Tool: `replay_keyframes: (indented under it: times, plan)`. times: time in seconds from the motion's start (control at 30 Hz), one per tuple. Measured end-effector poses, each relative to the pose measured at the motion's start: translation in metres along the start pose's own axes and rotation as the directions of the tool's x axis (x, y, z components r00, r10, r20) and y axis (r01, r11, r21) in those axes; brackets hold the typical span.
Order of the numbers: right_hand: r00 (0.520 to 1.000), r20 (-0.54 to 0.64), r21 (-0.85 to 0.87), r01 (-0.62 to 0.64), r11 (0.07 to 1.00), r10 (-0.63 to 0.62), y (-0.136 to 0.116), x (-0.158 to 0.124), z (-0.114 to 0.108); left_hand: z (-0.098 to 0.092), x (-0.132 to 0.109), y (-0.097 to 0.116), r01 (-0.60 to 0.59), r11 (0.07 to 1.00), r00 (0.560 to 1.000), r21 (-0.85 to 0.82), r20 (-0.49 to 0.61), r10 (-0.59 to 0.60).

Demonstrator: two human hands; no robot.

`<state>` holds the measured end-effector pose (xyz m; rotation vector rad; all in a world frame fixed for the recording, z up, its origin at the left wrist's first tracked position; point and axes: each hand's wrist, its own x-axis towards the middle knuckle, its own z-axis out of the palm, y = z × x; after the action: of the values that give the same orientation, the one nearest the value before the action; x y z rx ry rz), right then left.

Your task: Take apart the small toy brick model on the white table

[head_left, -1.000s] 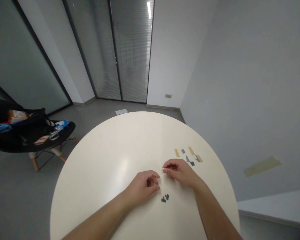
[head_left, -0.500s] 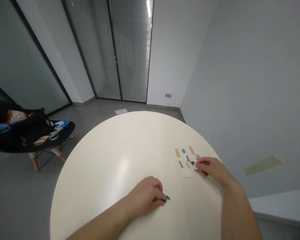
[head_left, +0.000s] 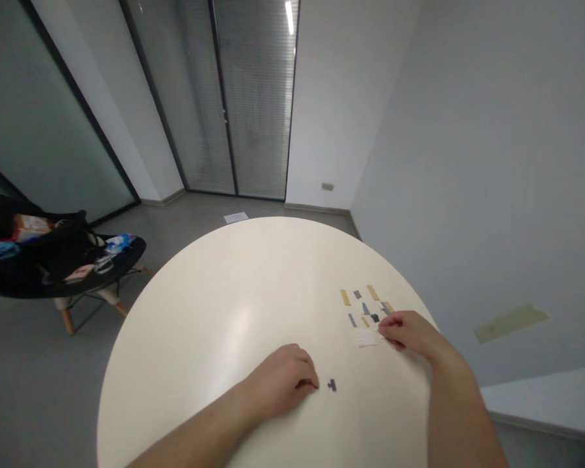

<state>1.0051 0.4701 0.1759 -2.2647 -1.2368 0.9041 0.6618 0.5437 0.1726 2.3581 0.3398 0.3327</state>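
Observation:
My left hand [head_left: 287,380] rests on the white round table with its fingers curled together. A dark speck shows at its fingertips, too small to name. Just right of it, apart from the fingers, lies a small dark grey building brick piece [head_left: 333,385]. My right hand [head_left: 409,330] is closed in a pinch at the right edge of a group of small flat bricks; what it grips is mostly hidden. Beside its fingertips are a black piece [head_left: 375,318], a white plate [head_left: 366,337], a tan piece [head_left: 346,298] and a grey piece [head_left: 365,309].
The round table [head_left: 199,312] has its right edge close to the wall [head_left: 492,162]. At the left stands a black chair [head_left: 92,279] with a bag and small items on it. A glass door [head_left: 253,104] is behind the table.
My left hand has drawn slightly left, off the dark grey piece, which now lies free on the table. My right hand has shifted a little down, uncovering more of the black piece.

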Motion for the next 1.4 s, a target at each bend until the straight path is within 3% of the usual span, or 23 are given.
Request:
replay_keyframes:
  times: [0.17,0.33,0.47,0.63,0.73,0.87,0.97,1.1,1.23,1.4]
  plan:
    - [1.0,-0.011,0.025,-0.018,1.0,0.019,-0.007,-0.003,0.0,-0.003,0.0,0.003,-0.021,1.0,1.0,0.015,0.005,0.02]
    - [0.998,-0.066,0.035,-0.016,0.999,0.018,-0.009,-0.006,0.002,-0.005,-0.001,0.009,0.047,0.997,0.999,0.061,0.005,-0.047]
    - [0.987,-0.155,0.037,0.039,0.999,-0.033,-0.011,-0.006,0.001,-0.002,0.001,0.007,0.068,0.995,0.998,0.069,0.013,-0.069]
    - [0.917,-0.354,0.045,0.215,0.976,-0.186,-0.027,-0.004,0.002,0.0,0.004,0.005,0.084,0.996,0.996,0.035,0.011,-0.084]
    - [0.879,-0.394,0.019,0.301,0.954,-0.269,-0.047,-0.005,0.012,0.0,0.004,0.005,0.13,0.991,0.992,-0.02,-0.008,-0.13]
    - [0.849,-0.32,-0.014,0.44,0.898,-0.421,-0.078,-0.013,0.04,0.0,0.005,0.003,0.243,0.933,0.958,-0.266,-0.085,-0.274]
    - [0.832,-0.188,0.011,0.533,0.846,-0.521,-0.099,-0.022,0.061,0.0,0.008,-0.002,0.304,0.779,0.876,-0.548,-0.16,-0.454]
    - [0.796,-0.074,0.096,0.605,0.79,-0.601,-0.118,-0.033,0.08,-0.002,0.013,-0.011,0.233,0.576,0.792,-0.783,-0.191,-0.58]
    - [0.749,-0.03,0.132,0.659,0.74,-0.662,-0.128,-0.039,0.086,-0.005,0.014,-0.015,0.144,0.472,0.77,-0.87,-0.201,-0.606]
    - [0.746,0.035,0.133,0.656,0.743,-0.665,-0.131,-0.043,0.084,-0.006,0.014,-0.015,0.099,0.461,0.759,-0.882,-0.232,-0.608]
